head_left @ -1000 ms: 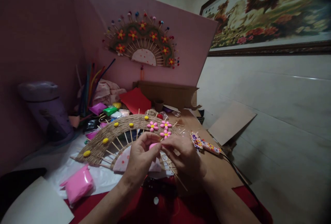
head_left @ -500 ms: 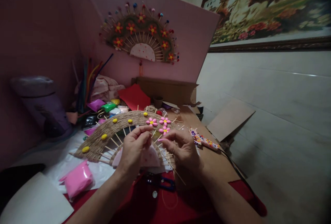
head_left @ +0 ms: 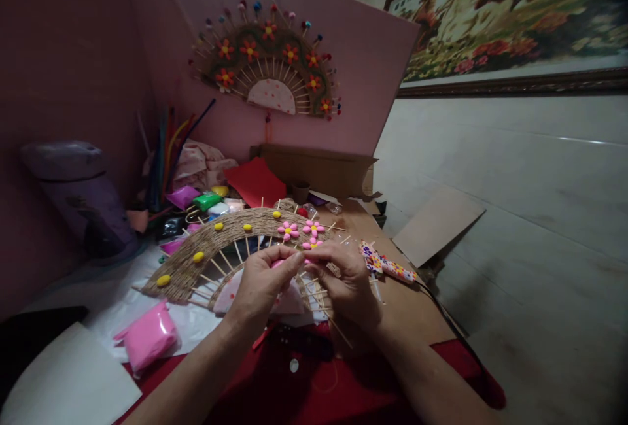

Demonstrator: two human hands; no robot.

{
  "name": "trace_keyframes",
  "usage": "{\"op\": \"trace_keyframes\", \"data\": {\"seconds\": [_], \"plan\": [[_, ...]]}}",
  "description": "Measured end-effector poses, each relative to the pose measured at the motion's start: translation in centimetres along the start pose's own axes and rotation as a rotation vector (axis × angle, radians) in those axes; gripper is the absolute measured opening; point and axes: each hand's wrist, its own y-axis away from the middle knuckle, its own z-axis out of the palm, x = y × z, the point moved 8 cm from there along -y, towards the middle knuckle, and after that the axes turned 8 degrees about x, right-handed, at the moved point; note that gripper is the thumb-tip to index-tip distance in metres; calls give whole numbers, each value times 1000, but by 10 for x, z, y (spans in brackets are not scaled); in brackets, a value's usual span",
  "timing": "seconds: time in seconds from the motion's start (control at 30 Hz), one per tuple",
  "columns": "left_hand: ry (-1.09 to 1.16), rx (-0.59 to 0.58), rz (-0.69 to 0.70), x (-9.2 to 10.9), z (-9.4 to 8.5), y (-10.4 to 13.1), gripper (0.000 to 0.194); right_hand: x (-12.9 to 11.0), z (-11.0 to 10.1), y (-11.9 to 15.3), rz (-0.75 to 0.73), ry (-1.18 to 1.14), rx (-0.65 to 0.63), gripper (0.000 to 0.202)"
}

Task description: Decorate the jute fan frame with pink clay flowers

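Observation:
My left hand (head_left: 267, 284) and my right hand (head_left: 348, 281) meet in front of a half-round fan (head_left: 235, 223) made of twine and thin sticks. Fingers and thumbs are pinched together on both sides, with soft pink clay (head_left: 278, 263) showing between them. Its exact shape is mostly hidden by the fingers. Several yellow clay ovals (head_left: 198, 257) dot the fan's twine band. Pink flowers with yellow centres (head_left: 288, 231) sit on its right part, one partly covered by my fingers. The fan's pale spotted base (head_left: 226, 295) shows behind my left hand.
A pink clay packet (head_left: 150, 337) lies at the left, near a white sheet (head_left: 69, 382). A flower-patterned glue gun (head_left: 390, 267) with a cord rests on cardboard at the right. Coloured clay packets (head_left: 205, 201) crowd the back. Another decorated fan (head_left: 271, 95) hangs on the pink board.
My hands have come together, and my right hand's pink piece now meets my left fingers. More pink clay shows at the left fingertips. The fan stays in place.

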Motion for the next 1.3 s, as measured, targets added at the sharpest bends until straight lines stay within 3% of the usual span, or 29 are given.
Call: {"op": "trace_keyframes", "data": {"seconds": [0.17, 0.3, 0.4, 0.5, 0.8, 0.87, 0.97, 1.07, 1.17, 1.3], "plan": [[185, 68, -40, 1, -5, -3, 30, 1, -1, 0, 35, 35, -10, 3], [368, 156, -133, 1, -13, -6, 15, 3, -4, 1, 50, 16, 15, 7], [406, 105, -214, -3, -10, -7, 17, 3, -2, 1, 43, -9, 9, 14], [444, 68, -209, -4, -7, -7, 18, 8, 1, 2, 76, -42, 5, 14], [271, -24, -178, -6, 5, 0, 34, 37, 12, 11, 432, -323, 4, 11], [220, -49, -190, -8, 8, 1, 37, 34, 12, 10, 410, -313, -6, 11], [169, -85, -182, -9, 9, 2, 36, 20, 7, 6, 237, -189, -8, 8], [168, -204, -260, -13, 17, 7, 34, 8, 1, 3, 77, -36, 10, 7], [195, -332, -330, -14, 25, 13, 36, 5, -3, 2, 27, 23, 38, 5], [209, -264, -291, -13, 19, 7, 32, 3, 1, 2, 24, 21, -16, 10]]}}
